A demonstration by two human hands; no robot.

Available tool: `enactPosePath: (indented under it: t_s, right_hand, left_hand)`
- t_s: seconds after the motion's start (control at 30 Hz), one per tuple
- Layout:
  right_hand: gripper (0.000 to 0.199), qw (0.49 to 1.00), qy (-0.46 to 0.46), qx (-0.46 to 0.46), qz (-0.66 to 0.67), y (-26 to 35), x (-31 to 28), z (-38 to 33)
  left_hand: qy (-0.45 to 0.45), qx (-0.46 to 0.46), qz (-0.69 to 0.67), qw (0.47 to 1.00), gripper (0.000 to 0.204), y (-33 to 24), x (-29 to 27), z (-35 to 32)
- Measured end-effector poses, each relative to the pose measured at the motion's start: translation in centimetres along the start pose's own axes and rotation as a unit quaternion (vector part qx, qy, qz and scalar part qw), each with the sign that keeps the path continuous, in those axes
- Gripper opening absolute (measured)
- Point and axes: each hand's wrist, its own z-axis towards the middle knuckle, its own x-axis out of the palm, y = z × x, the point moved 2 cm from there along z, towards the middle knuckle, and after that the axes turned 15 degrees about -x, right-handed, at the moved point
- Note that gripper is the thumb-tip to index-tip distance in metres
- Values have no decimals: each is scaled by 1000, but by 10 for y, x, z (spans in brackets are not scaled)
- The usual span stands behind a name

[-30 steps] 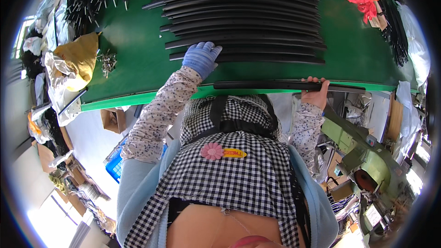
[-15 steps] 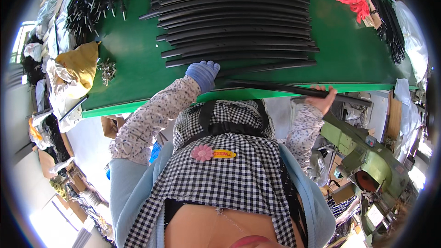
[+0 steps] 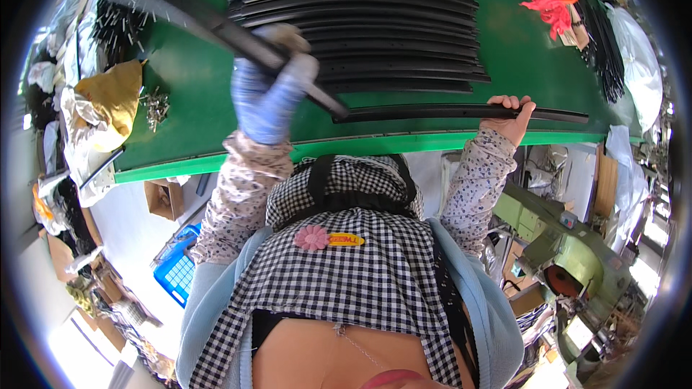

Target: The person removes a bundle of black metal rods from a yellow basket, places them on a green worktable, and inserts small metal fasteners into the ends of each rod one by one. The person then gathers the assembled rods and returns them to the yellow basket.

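Note:
My left hand, in a blue glove, is closed around a long black strip, raised and slanting from the upper left down toward the middle of the table. Motion smears the hand and strip somewhat. Bare and closed, my right hand grips a second black strip that runs level along the near side of the green table. The two strips' ends meet or overlap near the middle; I cannot tell whether they are joined. Beyond them lies a row of similar black strips, side by side.
Small metal parts lie by a yellow cloth at the table's left. Dark thin pieces are heaped farther back. Red ties rest at the far right. A green machine stands at lower right, a blue crate at lower left.
My left hand has moved left and up, and now holds a raised strip. My right hand has moved up, bringing its strip level over the table edge.

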Motion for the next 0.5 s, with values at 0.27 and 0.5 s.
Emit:
enactPosePath:
  t_s: [0.27,0.5]
  right_hand:
    - [33,894,276,-143,-322,35,103,-4]
    - [56,423,746,-104,-505,-98,137,-130]
  left_hand:
    - [-56,-286,-129,948,35,21,-64,-23]
    - [73,-560,-308,766,28,166,10,-90]
